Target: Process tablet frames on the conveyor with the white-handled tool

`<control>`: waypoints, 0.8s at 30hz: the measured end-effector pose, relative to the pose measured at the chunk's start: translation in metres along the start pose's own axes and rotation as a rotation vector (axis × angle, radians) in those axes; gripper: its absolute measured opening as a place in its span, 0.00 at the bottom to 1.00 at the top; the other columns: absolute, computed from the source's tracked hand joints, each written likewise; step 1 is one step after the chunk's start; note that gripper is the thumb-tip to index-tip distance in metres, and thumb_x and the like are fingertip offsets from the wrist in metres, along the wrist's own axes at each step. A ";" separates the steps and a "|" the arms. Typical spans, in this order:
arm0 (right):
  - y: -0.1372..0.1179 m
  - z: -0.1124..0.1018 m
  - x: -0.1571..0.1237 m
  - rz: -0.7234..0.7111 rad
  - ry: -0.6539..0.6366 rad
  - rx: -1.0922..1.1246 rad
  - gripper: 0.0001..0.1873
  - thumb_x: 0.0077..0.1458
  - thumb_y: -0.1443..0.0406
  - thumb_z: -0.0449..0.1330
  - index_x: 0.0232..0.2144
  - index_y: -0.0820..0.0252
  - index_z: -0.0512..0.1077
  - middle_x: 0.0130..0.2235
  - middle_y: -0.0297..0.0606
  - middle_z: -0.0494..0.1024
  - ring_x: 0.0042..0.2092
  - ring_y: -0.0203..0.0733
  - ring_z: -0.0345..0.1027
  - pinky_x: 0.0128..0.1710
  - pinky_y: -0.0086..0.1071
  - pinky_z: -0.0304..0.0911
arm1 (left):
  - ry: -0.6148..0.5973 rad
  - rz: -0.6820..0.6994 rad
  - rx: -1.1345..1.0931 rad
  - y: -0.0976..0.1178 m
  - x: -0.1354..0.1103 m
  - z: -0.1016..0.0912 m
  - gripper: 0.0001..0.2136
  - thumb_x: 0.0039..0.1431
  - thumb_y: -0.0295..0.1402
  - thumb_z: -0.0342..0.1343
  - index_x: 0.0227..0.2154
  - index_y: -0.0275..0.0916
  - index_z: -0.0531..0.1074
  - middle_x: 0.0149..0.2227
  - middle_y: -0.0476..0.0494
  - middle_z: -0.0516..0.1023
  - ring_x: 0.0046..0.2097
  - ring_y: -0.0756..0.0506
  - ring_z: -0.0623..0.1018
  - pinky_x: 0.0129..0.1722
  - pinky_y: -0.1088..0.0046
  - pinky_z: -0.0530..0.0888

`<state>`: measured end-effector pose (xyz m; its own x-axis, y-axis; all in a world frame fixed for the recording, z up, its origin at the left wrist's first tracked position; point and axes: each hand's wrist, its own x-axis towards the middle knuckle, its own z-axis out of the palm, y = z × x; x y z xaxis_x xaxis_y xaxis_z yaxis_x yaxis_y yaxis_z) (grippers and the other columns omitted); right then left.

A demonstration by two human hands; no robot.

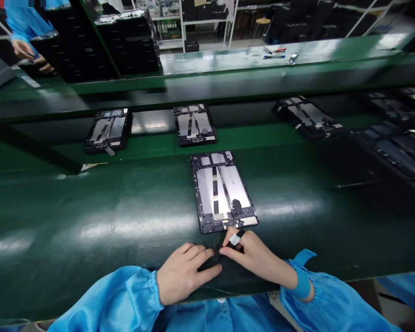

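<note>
A tablet's open chassis [221, 191], with a dark frame and silver metal panels, lies flat on the green conveyor belt [90, 221] just beyond my hands. My right hand [254, 251] is shut around a slim black-handled tool [232, 246], and a white wrap [234, 239] circles one finger. The tool's tip points down and left, close to the chassis's near edge. My left hand [186, 274] lies flat on the belt, its fingertips reaching a dark flat piece [209, 263] beside the tool tip. Both hands are blue-cuffed.
Several more tablet chassis [193, 124] lie on the belt farther off, and dark stacks [394, 147] fill the right side. A green shelf [228, 60] holds pens and small tools [274, 53]. A co-worker's blue-sleeved hand [22, 48] shows at the upper left.
</note>
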<state>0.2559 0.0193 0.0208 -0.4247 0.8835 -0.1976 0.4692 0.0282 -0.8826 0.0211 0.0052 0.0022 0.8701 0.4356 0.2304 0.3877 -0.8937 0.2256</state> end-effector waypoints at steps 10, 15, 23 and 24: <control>-0.010 -0.041 0.021 0.081 0.031 0.443 0.18 0.55 0.50 0.62 0.28 0.58 0.66 0.28 0.36 0.77 0.26 0.38 0.74 0.25 0.30 0.70 | 0.039 -0.031 0.022 0.000 0.005 -0.009 0.16 0.65 0.28 0.51 0.55 0.45 0.68 0.51 0.41 0.73 0.45 0.44 0.73 0.40 0.68 0.70; -0.019 -0.048 0.065 0.189 -0.121 0.420 0.23 0.48 0.49 0.66 0.29 0.60 0.64 0.21 0.32 0.75 0.24 0.40 0.76 0.18 0.25 0.66 | 0.221 -0.147 0.047 -0.020 0.016 -0.014 0.10 0.68 0.28 0.48 0.48 0.38 0.71 0.43 0.42 0.76 0.40 0.47 0.74 0.39 0.71 0.70; -0.015 -0.040 0.083 0.217 -0.187 0.355 0.22 0.49 0.49 0.66 0.28 0.62 0.67 0.21 0.35 0.77 0.25 0.40 0.77 0.21 0.26 0.70 | 0.263 -0.173 0.058 -0.034 0.012 -0.003 0.07 0.67 0.27 0.50 0.45 0.37 0.71 0.42 0.43 0.77 0.41 0.47 0.74 0.40 0.70 0.70; -0.016 -0.040 0.083 0.219 -0.187 0.352 0.21 0.49 0.50 0.66 0.28 0.62 0.67 0.21 0.35 0.78 0.25 0.40 0.77 0.21 0.26 0.70 | 0.268 -0.173 0.055 -0.034 0.012 -0.003 0.07 0.67 0.27 0.51 0.44 0.37 0.71 0.42 0.43 0.77 0.41 0.46 0.74 0.40 0.70 0.71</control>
<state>0.2441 0.1110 0.0351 -0.4923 0.7507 -0.4406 0.2853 -0.3391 -0.8965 0.0174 0.0406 0.0000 0.6816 0.5881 0.4354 0.5453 -0.8050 0.2336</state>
